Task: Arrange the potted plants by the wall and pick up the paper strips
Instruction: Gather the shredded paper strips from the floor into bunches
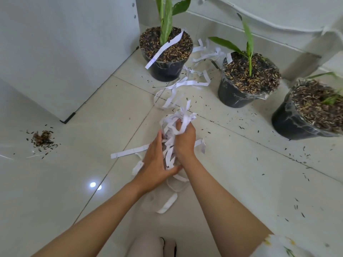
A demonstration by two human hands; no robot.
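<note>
Tiled floor (pixel 232 164): paper strips (pixel 171 130) btwn left hand (pixel 157 164) & right hand (pixel 184 141)

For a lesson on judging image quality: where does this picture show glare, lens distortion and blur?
Head view: a bright glare spot on the glossy floor tiles; wide-angle bending curves the wall and tile seams; the rightmost pot and frame edges are soft, the centre sharper.
</note>
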